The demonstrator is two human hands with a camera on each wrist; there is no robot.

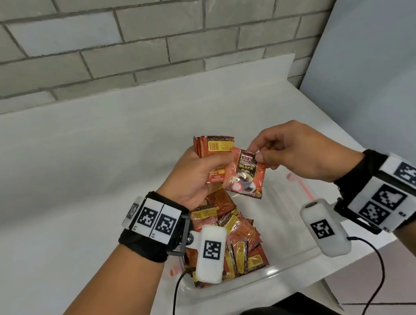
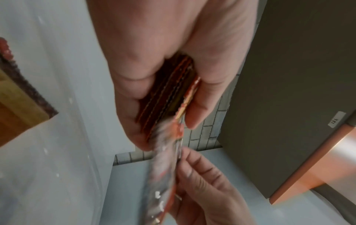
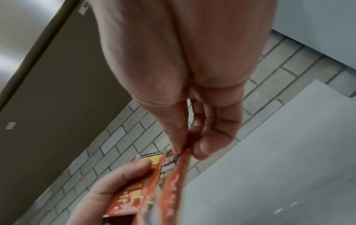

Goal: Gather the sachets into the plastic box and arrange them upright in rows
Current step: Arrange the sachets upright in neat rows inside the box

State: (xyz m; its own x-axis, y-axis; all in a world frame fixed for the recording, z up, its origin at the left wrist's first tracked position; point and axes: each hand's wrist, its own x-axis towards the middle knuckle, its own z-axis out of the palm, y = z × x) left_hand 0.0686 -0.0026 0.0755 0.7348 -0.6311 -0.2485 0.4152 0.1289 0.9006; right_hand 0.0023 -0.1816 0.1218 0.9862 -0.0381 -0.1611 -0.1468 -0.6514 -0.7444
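The left hand (image 1: 193, 178) grips a stack of sachets (image 1: 214, 147) above the plastic box (image 1: 283, 261); the right hand (image 1: 292, 153) pinches one sachet (image 1: 244, 176) by its corner; it should align edges before sliding it flush against the stack.

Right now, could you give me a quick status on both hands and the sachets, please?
Left hand grips a stack of sachets. Right hand pinches a single sachet beside it. Loose pile jumbled in the plastic box. Nothing obstructing.
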